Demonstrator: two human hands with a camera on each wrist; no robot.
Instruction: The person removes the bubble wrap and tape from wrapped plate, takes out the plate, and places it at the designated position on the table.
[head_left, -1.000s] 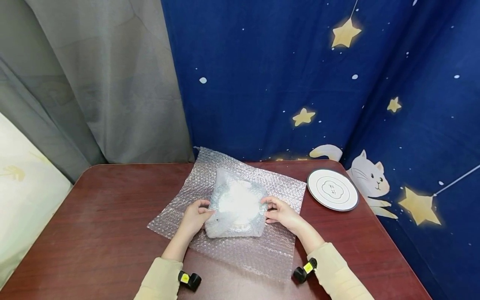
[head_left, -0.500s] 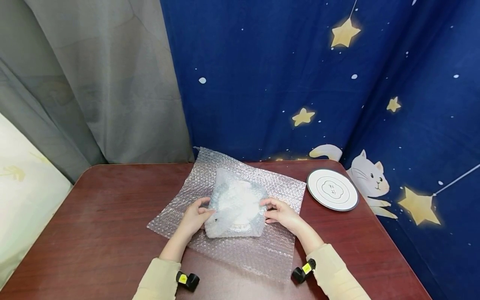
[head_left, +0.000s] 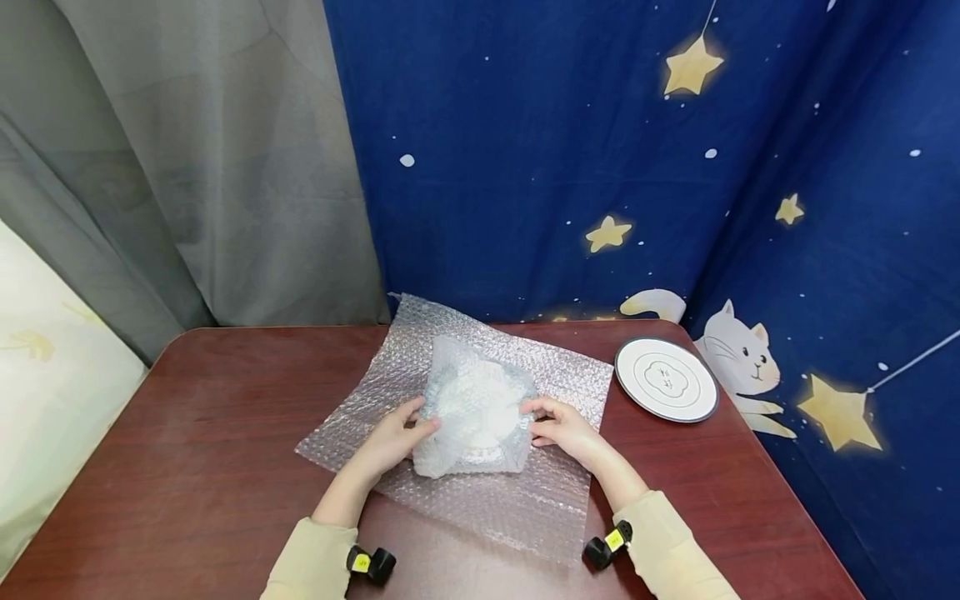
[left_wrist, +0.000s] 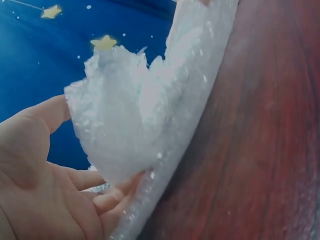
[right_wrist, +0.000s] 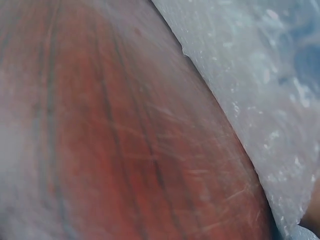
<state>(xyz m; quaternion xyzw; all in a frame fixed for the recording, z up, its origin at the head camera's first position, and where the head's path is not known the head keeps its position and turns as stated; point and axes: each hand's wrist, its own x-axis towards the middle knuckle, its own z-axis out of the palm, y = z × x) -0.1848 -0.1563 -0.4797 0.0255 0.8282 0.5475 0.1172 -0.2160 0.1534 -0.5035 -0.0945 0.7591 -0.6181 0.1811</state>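
A squarish bundle of bubble wrap (head_left: 480,408) lies in the middle of the head view, with a pale round thing showing faintly through its layers. It rests on a larger flat sheet of bubble wrap (head_left: 517,508). My left hand (head_left: 392,439) holds the bundle's left side. In the left wrist view the thumb of that hand (left_wrist: 42,170) is against the crumpled wrap (left_wrist: 115,125), and the other fingers reach in below it. At the right edge, my right hand (head_left: 566,431) pinches the bundle between thumb and fingers; the right wrist view shows mostly bubble wrap (right_wrist: 250,90).
To the right, a white plate (head_left: 666,379) with a dark rim lies near the edge of the reddish-brown table (head_left: 202,467). The sheet's far corner reaches past the back edge. Grey and blue star-patterned curtains (head_left: 487,167) hang right behind the table.
My left hand has shifted slightly, its thumb moving a little to the right over the wrap. The bundle's left edge has drawn inward. The right hand stays almost where it was.
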